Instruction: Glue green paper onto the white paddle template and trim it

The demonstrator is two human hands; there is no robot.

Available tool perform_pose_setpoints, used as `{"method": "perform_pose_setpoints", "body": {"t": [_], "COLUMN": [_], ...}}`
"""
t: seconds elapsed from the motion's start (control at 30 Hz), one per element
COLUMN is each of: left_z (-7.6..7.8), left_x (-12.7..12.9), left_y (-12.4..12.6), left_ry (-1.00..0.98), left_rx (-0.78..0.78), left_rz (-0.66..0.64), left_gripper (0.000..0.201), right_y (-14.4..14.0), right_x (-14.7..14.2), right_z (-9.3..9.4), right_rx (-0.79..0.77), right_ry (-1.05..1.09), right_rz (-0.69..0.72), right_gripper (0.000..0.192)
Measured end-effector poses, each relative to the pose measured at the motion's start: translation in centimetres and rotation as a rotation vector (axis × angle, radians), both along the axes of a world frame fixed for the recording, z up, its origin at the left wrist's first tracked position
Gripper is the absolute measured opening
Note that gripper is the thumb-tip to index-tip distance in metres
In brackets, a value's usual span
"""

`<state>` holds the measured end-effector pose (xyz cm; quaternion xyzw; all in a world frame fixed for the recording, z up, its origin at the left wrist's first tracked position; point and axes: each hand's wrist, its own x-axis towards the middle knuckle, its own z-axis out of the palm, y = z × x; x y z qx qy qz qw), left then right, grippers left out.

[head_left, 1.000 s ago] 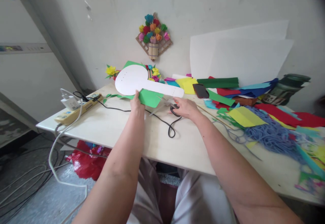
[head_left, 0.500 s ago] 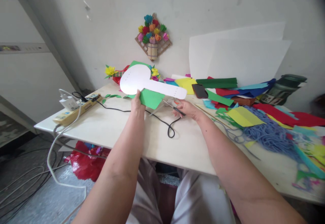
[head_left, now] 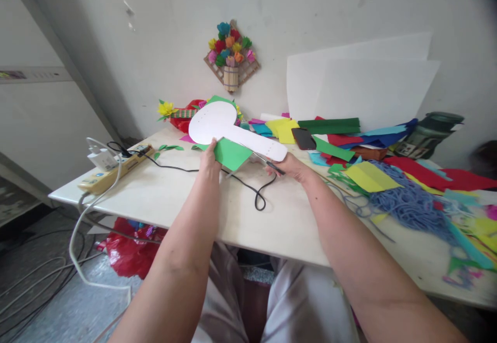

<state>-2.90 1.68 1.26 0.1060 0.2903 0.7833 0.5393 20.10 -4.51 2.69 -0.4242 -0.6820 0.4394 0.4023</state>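
My left hand (head_left: 208,162) pinches a white spoon-shaped card cutout (head_left: 217,121) together with a green paper sheet (head_left: 231,154), both lifted above the table. My right hand (head_left: 289,166) grips scissors (head_left: 267,162) with black handles. Their blades point left toward the green sheet, just under the white cutout's long handle. Whether the blades touch the paper is hard to tell.
A pale table (head_left: 174,198) carries a black cable (head_left: 256,193), a power strip (head_left: 112,169) with a white charger, a dark phone (head_left: 303,138), stacked coloured paper (head_left: 337,128) and blue yarn (head_left: 411,203) at right. White sheets (head_left: 361,86) lean on the wall. Paper flowers (head_left: 231,53) hang above.
My right hand picked the scissors up off the table and brought them to the green sheet. The left hand tilted the white cutout and green sheet slightly right and upward.
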Motion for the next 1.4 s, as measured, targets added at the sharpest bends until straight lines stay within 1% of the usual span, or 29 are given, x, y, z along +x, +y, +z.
{"method": "perform_pose_setpoints", "body": {"t": [0.17,0.37,0.5,0.63,0.77,0.87,0.9,1.0,1.07,1.27,1.4], "left_z": [0.1,0.6,0.4,0.0,-0.2,0.0,0.0,0.1,0.1,-0.3,-0.4], "left_x": [0.1,0.2,0.2,0.1,0.0,0.0,0.0,0.1,0.0,0.0,-0.1], "left_y": [-0.2,-0.5,-0.4,-0.2,-0.1,-0.2,-0.3,-0.3,-0.2,0.1,0.2], "left_ry": [-0.013,-0.034,-0.017,0.002,0.020,0.030,0.030,0.023,0.015,0.010,0.007], "left_rx": [0.011,-0.017,-0.006,0.023,0.022,-0.007,-0.013,-0.014,-0.013,0.007,0.012], "left_rz": [-0.019,-0.018,-0.019,-0.014,-0.016,-0.029,-0.032,-0.027,-0.019,-0.014,-0.021], "left_gripper": [0.017,0.017,0.016,0.014,0.013,0.014,0.015,0.015,0.014,0.012,0.013], "right_y": [-0.5,-0.1,-0.2,-0.4,-0.4,-0.3,-0.3,-0.5,-0.8,-1.6,-1.4], "right_x": [0.2,0.4,0.4,0.5,0.6,0.7,0.7,0.7,0.6,0.1,0.1], "right_z": [0.5,0.2,0.2,0.5,0.6,0.6,0.7,1.0,1.3,2.0,1.9], "right_rx": [0.006,0.052,0.061,0.022,0.035,0.032,0.029,0.011,-0.009,-0.051,-0.050], "right_ry": [-0.013,-0.017,-0.016,-0.021,-0.019,-0.041,-0.044,-0.040,-0.036,0.023,0.026], "right_rz": [0.031,0.032,0.039,0.060,0.062,0.061,0.059,0.036,0.021,0.020,0.034], "right_gripper": [0.045,0.059,0.060,0.060,0.052,0.047,0.049,0.066,0.073,0.071,0.069]}}
